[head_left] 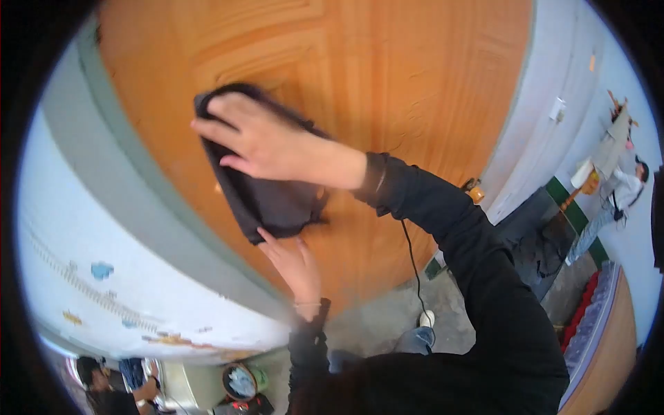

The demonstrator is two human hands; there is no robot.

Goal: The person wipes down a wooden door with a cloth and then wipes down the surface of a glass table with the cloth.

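Observation:
A black cloth (277, 200) lies bunched against an orange-brown wooden door (387, 90), its upper edge folded into a dark loop. My right hand (270, 142) reaches in from the right and holds the upper part of the cloth to the door, with its fingers partly bent and slightly blurred. Below it, my left hand (290, 266) touches the bottom edge of the cloth, fingers stretched out and apart. Whether anything lies under the cloth is hidden.
A door handle (474, 190) sits near the right edge. A black cord (415, 270) hangs down towards my shoe (427, 319). Another person (622, 194) stands far right, and one (114, 391) is at lower left near a bin (240, 382). A pale curved wall (138, 277) borders the door.

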